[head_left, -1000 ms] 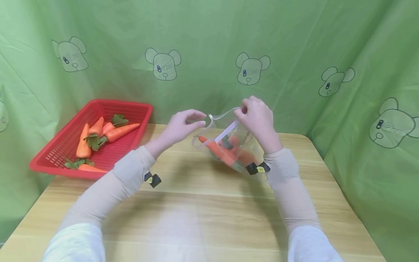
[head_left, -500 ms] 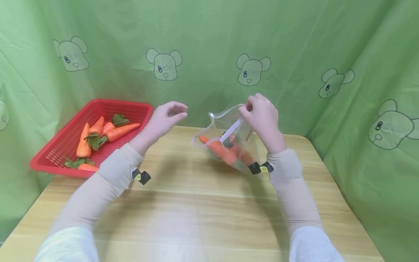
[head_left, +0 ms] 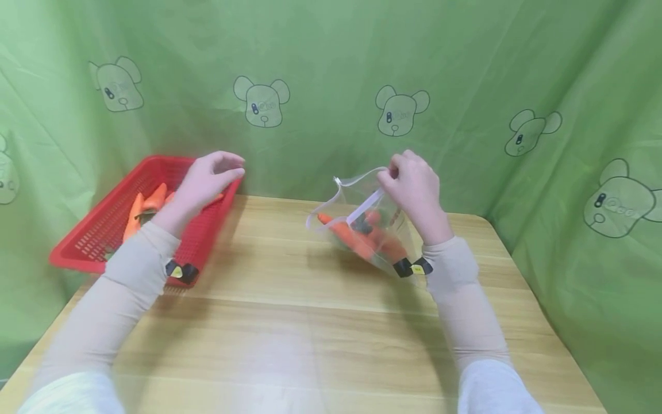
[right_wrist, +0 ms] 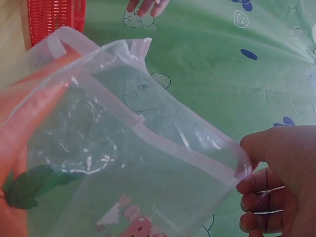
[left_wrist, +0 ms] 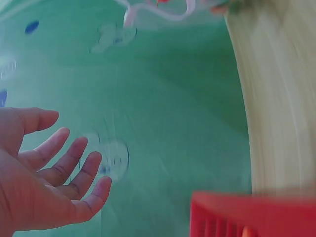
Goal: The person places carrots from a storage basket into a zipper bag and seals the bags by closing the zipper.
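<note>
One red rectangular plastic basket (head_left: 209,230), back-left corner of pale wooden table (head_left: 279,322), held ≥3 tapered orange carrots (head_left: 155,198); one clear plastic zip bag (head_left: 365,208), ≥2.

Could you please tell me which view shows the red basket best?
The head view: it shows most of the red basket, carrots inside, though the left hand and forearm cover part. The left wrist view catches only a corner, bottom right; the right wrist view, only a portion, top left.

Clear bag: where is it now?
In the head view, the clear bag is right of centre, rim pinched by the right hand, with the red basket farther left.
</note>
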Motion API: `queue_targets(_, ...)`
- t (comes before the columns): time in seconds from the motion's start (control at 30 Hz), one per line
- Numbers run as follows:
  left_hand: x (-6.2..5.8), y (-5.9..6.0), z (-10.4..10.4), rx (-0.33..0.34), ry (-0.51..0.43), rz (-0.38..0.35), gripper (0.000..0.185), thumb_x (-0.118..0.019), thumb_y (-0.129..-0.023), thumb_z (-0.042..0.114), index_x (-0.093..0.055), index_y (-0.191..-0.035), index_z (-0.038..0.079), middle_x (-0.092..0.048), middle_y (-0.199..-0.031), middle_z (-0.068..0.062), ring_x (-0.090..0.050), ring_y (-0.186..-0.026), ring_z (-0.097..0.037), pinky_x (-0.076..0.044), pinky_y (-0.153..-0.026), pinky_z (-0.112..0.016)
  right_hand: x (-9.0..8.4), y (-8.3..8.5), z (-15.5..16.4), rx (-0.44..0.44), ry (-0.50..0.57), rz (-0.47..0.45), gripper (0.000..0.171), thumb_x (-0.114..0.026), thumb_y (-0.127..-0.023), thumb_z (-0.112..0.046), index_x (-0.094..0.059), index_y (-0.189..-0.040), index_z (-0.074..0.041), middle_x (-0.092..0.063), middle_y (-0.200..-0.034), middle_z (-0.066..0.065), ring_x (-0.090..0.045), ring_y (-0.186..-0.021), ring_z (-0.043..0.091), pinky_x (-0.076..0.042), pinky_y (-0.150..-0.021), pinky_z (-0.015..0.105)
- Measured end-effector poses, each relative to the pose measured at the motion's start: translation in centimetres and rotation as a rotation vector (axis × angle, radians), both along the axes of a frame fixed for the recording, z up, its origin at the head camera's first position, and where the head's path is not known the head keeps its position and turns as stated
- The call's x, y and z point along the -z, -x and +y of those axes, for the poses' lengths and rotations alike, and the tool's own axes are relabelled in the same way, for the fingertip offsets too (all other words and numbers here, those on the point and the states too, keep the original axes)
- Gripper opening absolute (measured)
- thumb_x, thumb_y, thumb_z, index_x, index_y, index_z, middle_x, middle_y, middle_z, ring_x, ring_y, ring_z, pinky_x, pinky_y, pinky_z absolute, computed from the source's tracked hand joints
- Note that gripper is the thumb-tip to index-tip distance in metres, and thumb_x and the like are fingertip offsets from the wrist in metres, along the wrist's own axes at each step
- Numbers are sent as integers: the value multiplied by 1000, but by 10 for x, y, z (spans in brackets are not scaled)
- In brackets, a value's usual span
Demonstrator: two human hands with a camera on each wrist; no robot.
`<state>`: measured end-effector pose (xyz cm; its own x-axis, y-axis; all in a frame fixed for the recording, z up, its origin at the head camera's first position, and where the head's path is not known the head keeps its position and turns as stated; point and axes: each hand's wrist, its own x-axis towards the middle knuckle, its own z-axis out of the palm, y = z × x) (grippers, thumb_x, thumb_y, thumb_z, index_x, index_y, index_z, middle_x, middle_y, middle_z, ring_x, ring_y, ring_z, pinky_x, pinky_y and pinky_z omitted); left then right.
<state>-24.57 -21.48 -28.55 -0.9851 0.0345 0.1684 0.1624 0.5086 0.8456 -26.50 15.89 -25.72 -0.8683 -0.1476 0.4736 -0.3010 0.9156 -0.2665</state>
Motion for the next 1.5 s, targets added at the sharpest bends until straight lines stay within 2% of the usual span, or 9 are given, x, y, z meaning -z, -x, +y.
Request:
queue_targets(0.13,-1,0,-22,-49,-18,-45,43,-57,-97,29,-53,-134,6,-54,-137,-14,-51,-123,-23,-46,-100,-37,1,1,1,3,-3,-6,17,-51,-85,-19,-57,-76,-5,-53,-84,10,-49,-76,26,-42,-62,39)
queue_targets(0.33,7,6,-52,-140,-45,-68,48,-56,-97,35,-52,-135,6,-55,-132,-8,-53,-105,-7,-45,-91,-25,2,1,0,7,-13,-34,18,-51,-85,-19,-57,-77,-5,-53,-84,10,-48,-76,26,-43,-62,38)
queue_targets(0.53,15,15,-79,-241,-103,-103,47,-58,-95,36,-54,-135,11,-57,-112,12,-53,-91,1,-45,-76,-17,5,1,0,-3,-11,-24,16,-50,-83,-18,-56,-74,-6,-52,-82,9,-47,-74,25,-40,-59,36)
queue_targets(0.7,23,20,-100,-305,-155,-103,43,-60,-94,36,-56,-131,13,-55,-95,23,-52,-90,2,-44,-74,-15,7,2,0,-3,-10,-16,16,-51,-84,-18,-57,-75,-6,-52,-81,9,-48,-74,25,-41,-60,37)
queue_targets(1.03,45,27,-123,-438,-471,-149,10,-66,-91,19,-62,-98,24,-56,-87,18,-51,-84,-1,-45,-64,-11,9,2,-2,-6,-19,-19,17,-53,-85,-20,-57,-76,-6,-53,-82,9,-48,-74,25,-42,-61,37)
queue_targets(1.17,58,31,-130,-502,-419,-144,10,-66,-90,18,-61,-91,27,-54,-87,18,-52,-81,1,-46,-67,-8,10,2,-2,-13,-14,-7,17,-52,-84,-19,-57,-74,-6,-53,-81,9,-48,-73,25,-41,-60,37)
queue_targets(1.3,67,35,-137,-587,-277,-152,8,-66,-89,25,-63,-96,26,-52,-84,21,-51,-80,3,-45,-72,-10,10,3,-2,-15,-11,-5,16,-51,-83,-18,-57,-74,-6,-53,-80,9,-48,-73,25,-41,-60,37)
queue_targets(1.4,72,36,-140,-613,-119,-181,31,-65,-89,32,-64,-117,17,-55,-92,16,-53,-95,-6,-43,-85,-16,10,2,-2,-9,-15,-17,16,-52,-84,-18,-57,-75,-6,-53,-81,9,-48,-74,25,-42,-61,38)
queue_targets(1.5,74,32,-143,-615,6,-236,52,-63,-89,35,-57,-132,6,-60,-116,-3,-51,-119,-24,-40,-100,-30,9,2,-3,-6,-20,-40,17,-52,-85,-19,-58,-76,-6,-53,-83,10,-48,-75,25,-43,-62,38)
